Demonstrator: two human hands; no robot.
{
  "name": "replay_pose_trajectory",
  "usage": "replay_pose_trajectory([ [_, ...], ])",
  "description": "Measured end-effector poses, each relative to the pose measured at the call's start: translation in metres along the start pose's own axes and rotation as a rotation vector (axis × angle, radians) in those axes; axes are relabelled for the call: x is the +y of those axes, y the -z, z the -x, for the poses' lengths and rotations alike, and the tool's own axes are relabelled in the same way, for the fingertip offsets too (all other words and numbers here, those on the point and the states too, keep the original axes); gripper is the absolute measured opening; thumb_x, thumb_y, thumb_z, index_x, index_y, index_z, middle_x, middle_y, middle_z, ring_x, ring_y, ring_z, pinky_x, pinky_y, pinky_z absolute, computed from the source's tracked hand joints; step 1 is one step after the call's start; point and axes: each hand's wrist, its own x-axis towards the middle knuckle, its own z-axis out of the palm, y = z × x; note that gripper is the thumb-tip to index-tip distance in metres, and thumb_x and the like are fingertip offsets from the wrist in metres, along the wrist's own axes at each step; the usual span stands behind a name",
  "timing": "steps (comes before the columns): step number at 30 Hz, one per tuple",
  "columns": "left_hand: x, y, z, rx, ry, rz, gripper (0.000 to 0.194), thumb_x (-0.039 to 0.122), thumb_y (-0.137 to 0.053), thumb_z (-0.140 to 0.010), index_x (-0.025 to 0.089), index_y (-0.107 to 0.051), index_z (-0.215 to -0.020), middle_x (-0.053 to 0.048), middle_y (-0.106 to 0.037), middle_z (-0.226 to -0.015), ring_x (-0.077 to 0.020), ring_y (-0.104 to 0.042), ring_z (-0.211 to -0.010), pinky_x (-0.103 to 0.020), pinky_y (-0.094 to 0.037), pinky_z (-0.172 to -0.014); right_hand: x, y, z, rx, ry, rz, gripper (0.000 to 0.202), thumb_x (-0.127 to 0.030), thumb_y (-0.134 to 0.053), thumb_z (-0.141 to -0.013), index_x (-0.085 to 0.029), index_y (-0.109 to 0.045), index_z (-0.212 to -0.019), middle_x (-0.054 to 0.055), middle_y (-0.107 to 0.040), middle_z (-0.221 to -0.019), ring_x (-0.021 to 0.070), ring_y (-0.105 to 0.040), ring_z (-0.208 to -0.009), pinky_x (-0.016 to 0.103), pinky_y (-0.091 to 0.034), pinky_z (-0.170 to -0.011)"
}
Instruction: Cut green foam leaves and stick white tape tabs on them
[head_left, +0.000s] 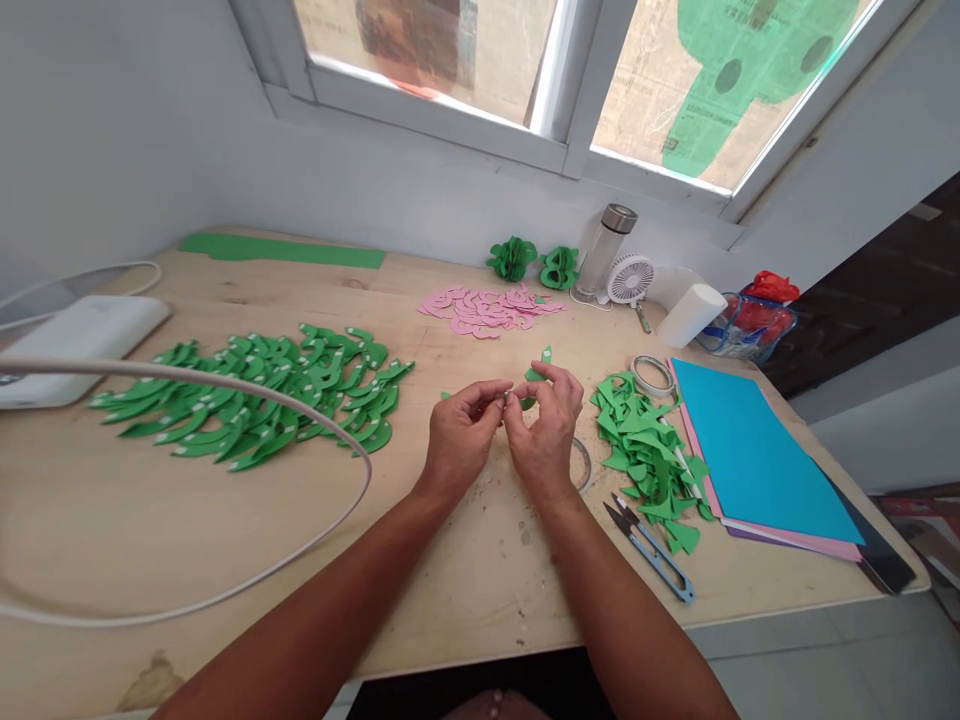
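Observation:
My left hand (463, 437) and my right hand (546, 425) meet over the middle of the wooden table, fingertips pinched close together. What the left fingers hold is too small to make out. A green paper piece (528, 403) shows at the right hand's fingers, partly hidden by them. Just beyond the right hand lies another green piece with a white square (547, 354). A tape roll (582, 465) is partly covered by my right wrist. Many curved green pieces with white squares (262, 390) spread out on the left.
Green scraps (649, 450), snips (651, 550), another tape roll (652, 376) and blue sheets (757, 450) lie right. Pink cutouts (487, 310), green paper balls (512, 259), a bottle (600, 255) and a fan (630, 279) sit behind. A pale cable (300, 405) loops across the left.

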Motion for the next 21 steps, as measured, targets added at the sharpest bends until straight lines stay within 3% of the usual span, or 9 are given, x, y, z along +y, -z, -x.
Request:
replay_pose_trajectory([
  [3, 0.0004, 0.0004, -0.0002, 0.016, -0.024, -0.033, 0.025, 0.024, -0.063, -0.072, 0.015, -0.071, -0.095, -0.005, -0.071, -0.082, -0.0162, -0.065, -0.075, -0.028, -0.053, -0.072, -0.0024, 0.0009, 0.0002, -0.009, 0.018, 0.000, 0.005, -0.016, -0.057, -0.076, -0.021, -0.055, -0.074, 0.009, -0.058, -0.111, 0.0263, -0.044, -0.112, 0.046, -0.034, -0.094],
  [9, 0.0009, 0.0023, -0.0040, 0.081, 0.031, 0.034, 0.047, 0.024, -0.064, -0.068, 0.015, -0.062, -0.115, 0.001, -0.063, -0.073, -0.0120, -0.061, -0.063, -0.025, -0.052, -0.062, -0.0053, 0.0026, -0.0002, 0.018, -0.004, -0.042, 0.006, -0.016, -0.058, -0.076, -0.021, -0.058, -0.075, 0.009, -0.057, -0.112, 0.0261, -0.043, -0.113, 0.048, -0.033, -0.097],
  [21, 0.0039, 0.0013, -0.0032, 0.129, 0.079, 0.134, 0.046, 0.025, -0.069, -0.066, 0.013, -0.062, -0.110, -0.002, -0.067, -0.074, -0.0136, -0.065, -0.064, -0.029, -0.054, -0.071, 0.0017, -0.0039, -0.0001, -0.057, -0.298, -0.262, 0.009, -0.024, -0.061, -0.077, -0.019, -0.063, -0.070, 0.009, -0.060, -0.109, 0.0235, -0.050, -0.109, 0.041, -0.035, -0.096],
])
